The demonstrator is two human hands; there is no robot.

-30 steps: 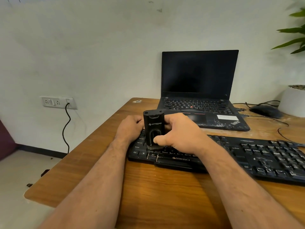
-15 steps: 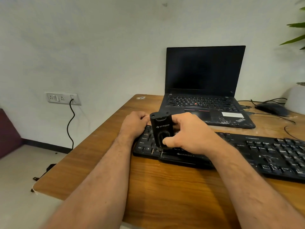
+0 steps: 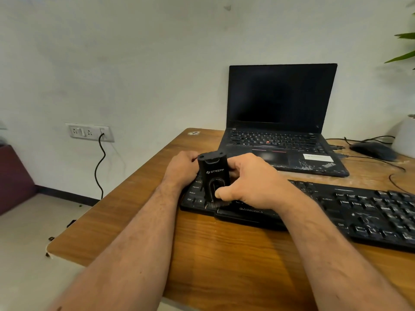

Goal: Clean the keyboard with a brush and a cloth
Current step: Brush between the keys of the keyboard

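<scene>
Right now we grip the black block-shaped plastic brush [image 3: 214, 176] with our right hand [image 3: 253, 185], fingers curled behind it and thumb across its front, bristles down on the left end of the long black plastic keyboard [image 3: 359, 212]. Our left hand [image 3: 182, 169] rests just left of those fingers, curled over the keyboard's far left corner. Beyond our fingers sits an open black laptop [image 3: 280, 122] on the brown wooden desk [image 3: 224, 254]
</scene>
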